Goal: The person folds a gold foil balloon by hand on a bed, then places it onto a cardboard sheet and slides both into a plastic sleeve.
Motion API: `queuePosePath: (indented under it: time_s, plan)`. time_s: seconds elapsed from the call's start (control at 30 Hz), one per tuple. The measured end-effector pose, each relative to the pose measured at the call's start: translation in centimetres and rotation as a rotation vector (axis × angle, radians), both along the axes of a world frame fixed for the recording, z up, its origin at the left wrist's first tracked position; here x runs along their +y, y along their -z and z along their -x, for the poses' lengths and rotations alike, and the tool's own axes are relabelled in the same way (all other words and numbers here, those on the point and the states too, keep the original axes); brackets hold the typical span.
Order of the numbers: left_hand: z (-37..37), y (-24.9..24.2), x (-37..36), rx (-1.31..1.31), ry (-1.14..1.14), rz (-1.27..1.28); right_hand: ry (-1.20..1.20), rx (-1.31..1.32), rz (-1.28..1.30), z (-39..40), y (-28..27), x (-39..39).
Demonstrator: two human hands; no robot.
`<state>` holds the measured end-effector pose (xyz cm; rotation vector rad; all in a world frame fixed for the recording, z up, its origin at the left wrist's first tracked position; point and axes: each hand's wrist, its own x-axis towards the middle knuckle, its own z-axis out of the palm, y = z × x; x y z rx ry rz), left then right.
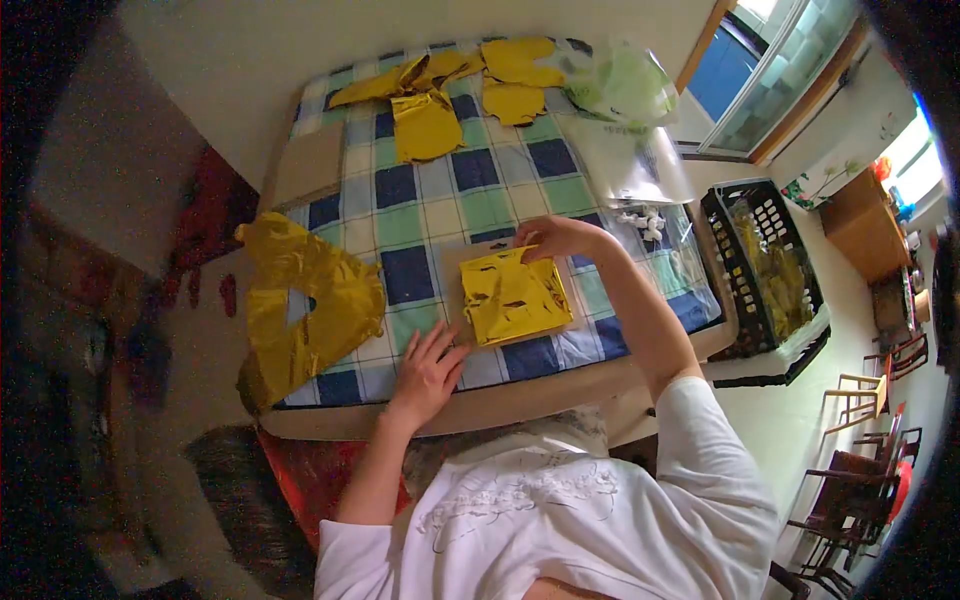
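A folded gold foil sheet (515,298) lies as a crinkled square on a thin cardboard piece (455,262), which rests on the checked cloth. My right hand (558,238) reaches over the top right of this square, its fingers bent and pinching at the upper edge; the fingertips are partly hidden. On the cloth at the lower left of the square, my left hand (430,375) lies with fingers spread, holding nothing. To its left, a large flat gold foil shape (310,310) with an opening in it hangs partly over the bed's edge.
The checked cloth (410,225) covers a bed-like surface. More gold foil shapes (430,125) lie at the far side, near clear plastic bags (625,85). Cardboard (308,165) sits at the left edge. A black crate (735,270) holding gold foil stands to the right.
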<state>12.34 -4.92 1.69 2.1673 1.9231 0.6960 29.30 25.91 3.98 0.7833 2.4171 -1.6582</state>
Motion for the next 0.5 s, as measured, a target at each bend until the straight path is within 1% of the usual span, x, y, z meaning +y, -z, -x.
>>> queuePosePath:
  time_s: [0.07,0.13,0.17,0.23,0.33,0.37,0.4,0.47,0.5]
  plan:
    - [0.0,-0.1,-0.1,-0.004,-0.009,-0.02,0.044,-0.017,-0.014,0.0,0.6,-0.3]
    - [-0.1,1.1,0.9,-0.228,-0.13,-0.071,0.117,-0.061,-0.004,-0.4,-0.2,-1.2]
    - [-0.1,1.5,1.7,-0.339,-0.189,-0.095,0.123,-0.038,-0.023,-0.6,0.0,-1.2]
    - [0.0,0.7,3.7,-0.34,-0.252,-0.187,0.134,0.01,-0.064,-0.7,0.1,-1.2]
    - [0.4,0.4,7.1,-0.383,-0.316,-0.278,0.278,0.313,-0.646,-1.0,-0.5,-4.4]
    - [0.4,0.5,8.0,-0.406,-0.335,-0.303,0.094,0.446,-0.776,-1.2,0.6,-4.8]
    - [0.1,0.6,8.7,-0.361,-0.326,-0.303,0.221,0.38,-0.749,-1.4,0.9,-6.6]
    - [-0.6,0.7,9.7,-0.27,-0.305,-0.298,0.183,0.371,-1.006,-1.2,1.0,-8.9]
    - [-0.9,0.8,9.8,-0.265,-0.342,-0.273,0.188,0.364,-1.016,-1.2,1.4,-9.1]
